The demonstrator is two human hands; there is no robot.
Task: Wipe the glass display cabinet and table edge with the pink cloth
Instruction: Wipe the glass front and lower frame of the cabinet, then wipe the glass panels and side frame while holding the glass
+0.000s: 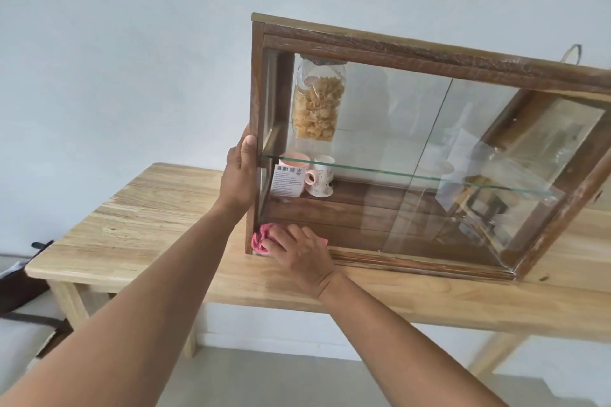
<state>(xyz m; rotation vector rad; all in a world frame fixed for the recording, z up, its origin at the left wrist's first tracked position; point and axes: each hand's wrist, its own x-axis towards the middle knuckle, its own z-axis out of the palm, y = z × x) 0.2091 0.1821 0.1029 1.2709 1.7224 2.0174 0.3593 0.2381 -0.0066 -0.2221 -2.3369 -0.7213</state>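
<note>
Dark, rough-grained wood frames the glass display cabinet (413, 155), a boxy case with clear front panes and a thin glass shelf (396, 172) across its middle. It is seen resting on the pale, smooth-planked counter (148, 218), and its right end is cut off by the picture's border. Behind the glass at the cabinet's left end, a tall clear jar (318, 97) of crinkled yellow snacks is seen above the shelf; below the shelf a pink mug (294, 168) with a printed label and a white patterned cup (322, 180) are seen side by side. Reflections blur the cabinet's right half, and what is kept there cannot be made out.

A crumpled pink cloth (261, 238) of soft, nubby fabric is pressed against the cabinet's lower left front corner, where the frame meets the counter. Most of it is hidden under the right hand (297, 254), whose fingers (291, 233) are laid over it, closed down on the fabric. The cabinet's left upright is gripped by the left hand (239, 172), thumb on the front edge, the remaining fingers hidden behind the post.
</note>
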